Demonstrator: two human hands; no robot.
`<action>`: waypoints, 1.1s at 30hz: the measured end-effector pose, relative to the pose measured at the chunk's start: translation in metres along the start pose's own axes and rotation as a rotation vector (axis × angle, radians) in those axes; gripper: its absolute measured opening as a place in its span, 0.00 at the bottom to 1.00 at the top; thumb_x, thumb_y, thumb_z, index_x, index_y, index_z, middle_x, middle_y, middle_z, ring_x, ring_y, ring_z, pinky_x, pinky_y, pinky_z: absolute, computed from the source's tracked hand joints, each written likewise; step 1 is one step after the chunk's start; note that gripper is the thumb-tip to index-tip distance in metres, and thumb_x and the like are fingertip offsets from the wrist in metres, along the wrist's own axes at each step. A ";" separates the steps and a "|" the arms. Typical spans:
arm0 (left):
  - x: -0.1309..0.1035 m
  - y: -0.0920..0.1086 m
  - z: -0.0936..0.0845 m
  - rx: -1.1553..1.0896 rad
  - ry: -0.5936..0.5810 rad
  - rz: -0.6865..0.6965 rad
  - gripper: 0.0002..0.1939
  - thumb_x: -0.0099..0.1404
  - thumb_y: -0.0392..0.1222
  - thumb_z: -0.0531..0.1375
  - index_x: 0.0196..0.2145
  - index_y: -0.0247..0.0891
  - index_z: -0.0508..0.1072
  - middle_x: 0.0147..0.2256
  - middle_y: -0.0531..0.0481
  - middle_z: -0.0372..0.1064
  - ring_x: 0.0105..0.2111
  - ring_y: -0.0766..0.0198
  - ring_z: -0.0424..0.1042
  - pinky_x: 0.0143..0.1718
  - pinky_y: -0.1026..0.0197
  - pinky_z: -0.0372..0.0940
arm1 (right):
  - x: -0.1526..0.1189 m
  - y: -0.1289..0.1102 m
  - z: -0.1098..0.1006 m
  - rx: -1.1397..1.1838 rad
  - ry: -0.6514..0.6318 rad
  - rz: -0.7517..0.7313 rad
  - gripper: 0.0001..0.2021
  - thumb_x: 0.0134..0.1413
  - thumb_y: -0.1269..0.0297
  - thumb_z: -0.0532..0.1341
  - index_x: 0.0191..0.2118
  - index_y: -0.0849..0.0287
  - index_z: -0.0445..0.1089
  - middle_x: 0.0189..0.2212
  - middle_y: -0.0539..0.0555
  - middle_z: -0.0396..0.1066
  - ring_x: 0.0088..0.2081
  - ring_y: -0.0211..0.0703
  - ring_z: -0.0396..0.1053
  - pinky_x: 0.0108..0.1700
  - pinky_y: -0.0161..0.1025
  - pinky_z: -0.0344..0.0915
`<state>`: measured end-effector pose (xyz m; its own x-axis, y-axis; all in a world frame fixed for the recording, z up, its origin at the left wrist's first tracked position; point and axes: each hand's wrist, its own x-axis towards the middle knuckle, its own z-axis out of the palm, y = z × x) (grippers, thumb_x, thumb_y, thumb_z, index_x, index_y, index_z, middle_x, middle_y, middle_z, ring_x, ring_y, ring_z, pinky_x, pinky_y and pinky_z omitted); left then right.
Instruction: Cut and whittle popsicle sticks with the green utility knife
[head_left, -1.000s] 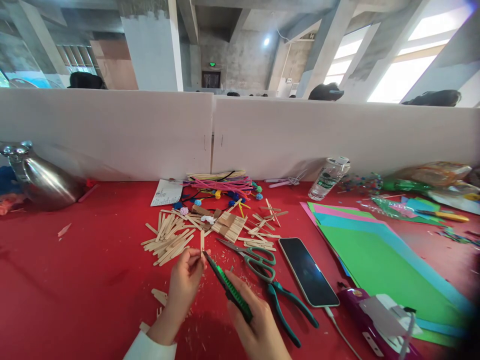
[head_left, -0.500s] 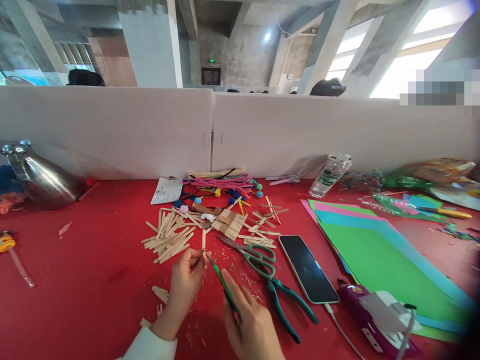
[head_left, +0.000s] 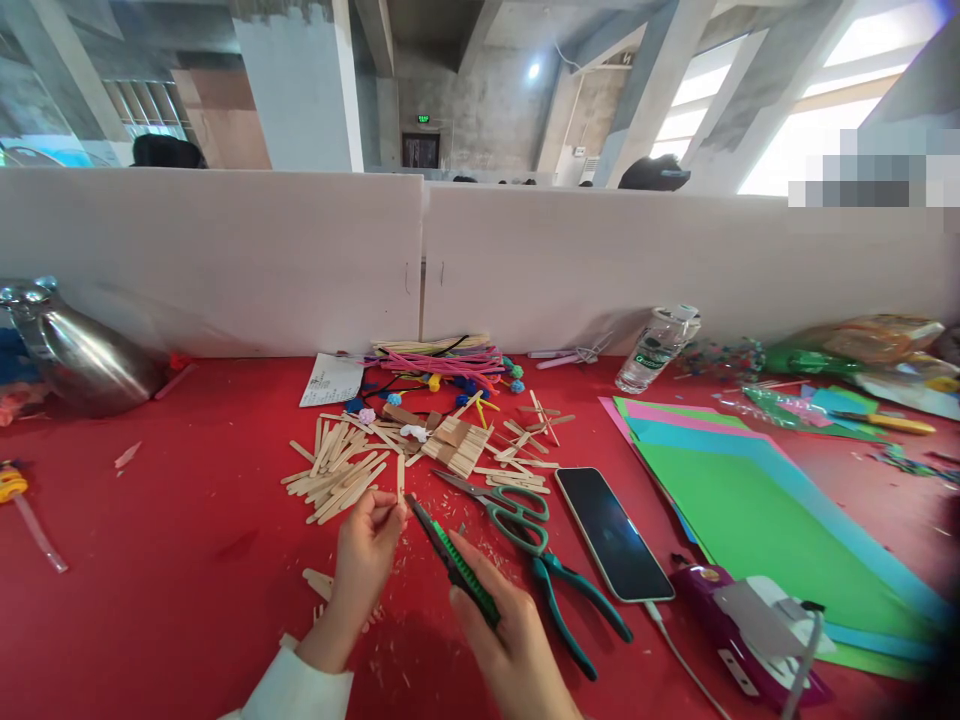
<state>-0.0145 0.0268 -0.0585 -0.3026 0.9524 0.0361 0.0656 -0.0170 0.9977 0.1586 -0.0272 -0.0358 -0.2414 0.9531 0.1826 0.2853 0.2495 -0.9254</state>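
Observation:
Between its fingertips, my left hand (head_left: 371, 545) pinches an upright wooden craft stick (head_left: 401, 478) near its lower end. My right hand (head_left: 506, 625) is wrapped round a green and black utility knife (head_left: 461, 570). The knife's blade points up and left, its tip close beside the stick and my left fingertips. Loose craft sticks (head_left: 337, 470) lie in a pile behind my left hand, and a flat panel of sticks (head_left: 459, 447) is to their right. Wood shavings are scattered on the red table (head_left: 187, 600) around the hands.
Scissors (head_left: 517, 515), pliers (head_left: 581, 610) and a phone (head_left: 615, 535) lie right of my hands. Farther right are coloured sheets (head_left: 757, 510) and a purple power strip (head_left: 750, 640). A water bottle (head_left: 656, 350) and pipe cleaners (head_left: 442, 363) stand or lie near the white partition (head_left: 210, 260). A metal jug (head_left: 90, 350) is far left.
My right hand has shifted slightly right and turned the knife, so its green side shows more. My left hand has moved slightly left and up with the stick.

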 end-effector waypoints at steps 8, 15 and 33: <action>-0.004 0.001 0.001 0.023 -0.038 0.011 0.19 0.53 0.58 0.62 0.28 0.38 0.67 0.24 0.48 0.74 0.27 0.59 0.74 0.28 0.62 0.65 | -0.003 0.001 0.004 0.046 0.002 0.025 0.21 0.59 0.69 0.54 0.58 0.59 0.65 0.53 0.57 0.70 0.54 0.46 0.67 0.56 0.41 0.63; -0.005 0.004 0.002 0.058 -0.033 0.010 0.19 0.53 0.57 0.61 0.28 0.38 0.67 0.23 0.47 0.74 0.24 0.59 0.73 0.26 0.62 0.64 | -0.001 -0.003 0.002 0.031 0.025 -0.008 0.21 0.58 0.69 0.54 0.56 0.62 0.66 0.51 0.59 0.72 0.51 0.48 0.71 0.53 0.42 0.66; -0.003 0.009 -0.001 0.143 -0.076 -0.001 0.16 0.53 0.54 0.61 0.28 0.37 0.69 0.26 0.44 0.77 0.27 0.54 0.76 0.30 0.58 0.67 | -0.009 0.004 0.015 -0.627 0.108 -0.268 0.26 0.53 0.73 0.49 0.59 0.67 0.64 0.27 0.60 0.74 0.16 0.45 0.71 0.16 0.37 0.68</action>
<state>-0.0136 0.0233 -0.0497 -0.2305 0.9727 0.0255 0.2013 0.0220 0.9793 0.1477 -0.0374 -0.0459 -0.2940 0.8482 0.4406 0.7188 0.5000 -0.4830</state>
